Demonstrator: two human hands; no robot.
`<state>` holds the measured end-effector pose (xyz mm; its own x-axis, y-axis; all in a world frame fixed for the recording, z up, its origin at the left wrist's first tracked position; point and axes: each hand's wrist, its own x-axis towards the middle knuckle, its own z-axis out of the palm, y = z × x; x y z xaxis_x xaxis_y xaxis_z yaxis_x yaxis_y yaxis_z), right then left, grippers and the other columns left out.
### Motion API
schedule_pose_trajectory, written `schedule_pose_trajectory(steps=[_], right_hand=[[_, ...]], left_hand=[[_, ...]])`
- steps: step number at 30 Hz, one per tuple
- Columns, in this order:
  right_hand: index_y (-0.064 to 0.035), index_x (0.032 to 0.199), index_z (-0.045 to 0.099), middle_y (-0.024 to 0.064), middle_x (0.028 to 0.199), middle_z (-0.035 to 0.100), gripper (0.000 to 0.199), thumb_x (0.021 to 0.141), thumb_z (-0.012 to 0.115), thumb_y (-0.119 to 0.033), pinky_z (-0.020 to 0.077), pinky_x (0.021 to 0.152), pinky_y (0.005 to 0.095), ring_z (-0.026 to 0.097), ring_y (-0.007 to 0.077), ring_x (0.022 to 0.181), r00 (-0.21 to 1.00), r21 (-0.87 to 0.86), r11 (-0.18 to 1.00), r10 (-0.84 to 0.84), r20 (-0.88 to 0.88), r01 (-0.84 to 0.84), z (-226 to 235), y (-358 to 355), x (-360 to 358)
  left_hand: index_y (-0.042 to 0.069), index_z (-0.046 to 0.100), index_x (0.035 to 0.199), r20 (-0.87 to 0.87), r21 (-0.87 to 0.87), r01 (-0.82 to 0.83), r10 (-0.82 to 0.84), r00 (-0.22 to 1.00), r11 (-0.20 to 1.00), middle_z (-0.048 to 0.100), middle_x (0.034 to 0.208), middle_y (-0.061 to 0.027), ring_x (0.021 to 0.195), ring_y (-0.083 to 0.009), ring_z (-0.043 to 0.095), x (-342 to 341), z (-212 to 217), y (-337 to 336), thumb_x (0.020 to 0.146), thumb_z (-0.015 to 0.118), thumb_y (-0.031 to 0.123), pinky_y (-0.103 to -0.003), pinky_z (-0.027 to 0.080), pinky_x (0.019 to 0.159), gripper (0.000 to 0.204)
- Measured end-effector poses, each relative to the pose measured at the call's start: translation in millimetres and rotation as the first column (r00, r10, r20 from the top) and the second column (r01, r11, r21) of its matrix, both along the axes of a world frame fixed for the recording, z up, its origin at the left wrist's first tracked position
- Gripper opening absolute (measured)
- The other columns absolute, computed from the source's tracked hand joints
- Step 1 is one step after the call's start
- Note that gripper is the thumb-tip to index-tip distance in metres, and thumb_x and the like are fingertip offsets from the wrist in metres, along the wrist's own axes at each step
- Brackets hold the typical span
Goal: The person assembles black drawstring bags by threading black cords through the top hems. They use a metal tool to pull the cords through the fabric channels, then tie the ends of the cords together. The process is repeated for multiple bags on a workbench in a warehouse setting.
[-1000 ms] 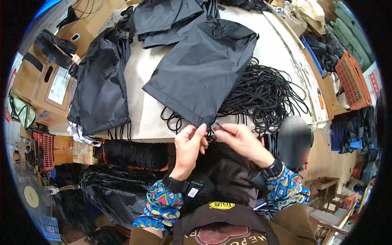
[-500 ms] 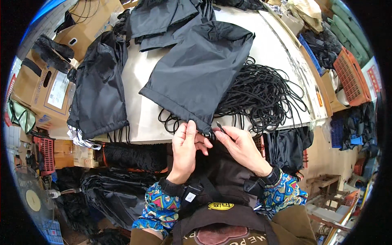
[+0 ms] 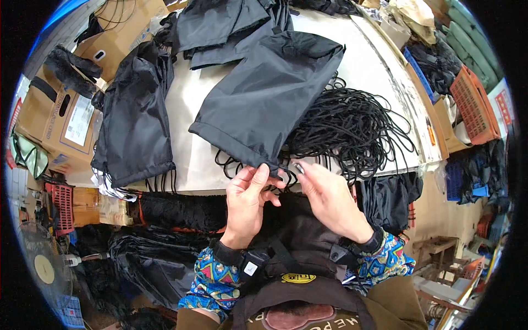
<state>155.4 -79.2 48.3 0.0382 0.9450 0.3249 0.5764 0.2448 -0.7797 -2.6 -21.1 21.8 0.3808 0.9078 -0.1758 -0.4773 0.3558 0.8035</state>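
A black fabric drawstring bag (image 3: 264, 93) lies slanted across the white tabletop, its hemmed edge toward me. My left hand (image 3: 247, 201) pinches the hem's near right corner between thumb and fingers. Just right of that corner, my right hand (image 3: 331, 199) is closed, with a small shiny metal piece (image 3: 298, 168) showing at its fingertips; its exact kind is too small to tell. Black cord lies by the corner between my hands. A tangled heap of black cords (image 3: 357, 132) sits right of the bag, partly under it.
More black bags (image 3: 135, 118) with hanging cords lie at the table's left, and a stack of black bags (image 3: 220, 25) is at the back. Cardboard boxes (image 3: 58, 124) stand on the left. An orange crate (image 3: 474, 104) is at the right. A fan (image 3: 44, 269) stands lower left.
My right hand has turned over and drawn slightly right of the bag's corner, so the metal piece now shows. My left hand keeps its pinch, moved only slightly.
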Motion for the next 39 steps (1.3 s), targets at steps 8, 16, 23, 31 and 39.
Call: schedule_pose_trajectory(steps=[8,16,23,31,39], right_hand=[[0.0029,0.112,0.054,0.0111,0.073,0.054,0.031,0.083,0.057,-0.007,0.0466,0.052,0.0372,0.059,0.0270,0.065,0.892,0.006,0.999,-0.034,0.451,0.035,5.9,-15.2,-8.3],[0.0033,0.114,0.054,0.0109,0.071,0.052,0.038,0.078,0.060,-0.003,0.0464,0.054,0.0374,0.057,0.0271,0.064,0.865,0.093,0.992,-0.123,0.486,0.089,1.2,-9.6,-19.5],[-0.0038,0.111,0.058,0.0108,0.071,0.058,0.031,0.081,0.063,-0.009,0.0483,0.057,0.0370,0.059,0.0291,0.065,0.905,0.060,0.997,0.018,0.424,-0.048,24.7,-19.0,29.0],[-0.0033,0.103,0.059,0.0116,0.072,0.055,0.022,0.082,0.063,-0.009,0.0468,0.054,0.0375,0.058,0.0305,0.062,0.922,0.001,0.999,0.042,0.385,-0.046,11.4,-19.4,23.7],[0.0021,0.096,0.063,0.0163,0.077,0.062,0.016,0.081,0.062,-0.002,0.0498,0.062,0.0345,0.063,0.0317,0.070,0.959,-0.157,0.988,0.039,0.279,0.006,14.4,-42.5,51.3]], left_hand=[[0.002,0.061,0.089,0.025,0.014,-0.046,0.046,0.999,0.999,0.064,0.079,-0.0062,0.067,-0.0127,0.061,5.8,-0.6,-1.4,0.089,0.063,0.015,-0.023,0.048,0.047,0.013],[-0.001,0.062,0.088,-0.139,0.119,-0.023,0.039,0.989,0.993,0.062,0.075,-0.0052,0.063,-0.0102,0.059,14.1,5.2,-11.6,0.088,0.065,0.013,-0.022,0.047,0.047,0.015],[0.003,0.058,0.079,-0.183,0.148,-0.203,0.229,0.956,0.968,0.058,0.065,-0.0034,0.049,-0.0066,0.050,-14.0,22.0,19.6,0.089,0.064,0.019,-0.020,0.040,0.045,0.021],[0.003,0.059,0.081,-0.148,0.059,-0.039,0.048,0.988,0.998,0.057,0.063,-0.0018,0.053,-0.0073,0.054,10.6,10.4,5.5,0.092,0.060,0.025,-0.021,0.042,0.046,0.024],[0.004,0.059,0.082,-0.332,0.171,0.028,0.031,0.943,0.985,0.061,0.065,-0.0027,0.051,-0.0080,0.055,-4.3,-1.1,21.0,0.093,0.059,0.024,-0.022,0.044,0.045,0.023]])
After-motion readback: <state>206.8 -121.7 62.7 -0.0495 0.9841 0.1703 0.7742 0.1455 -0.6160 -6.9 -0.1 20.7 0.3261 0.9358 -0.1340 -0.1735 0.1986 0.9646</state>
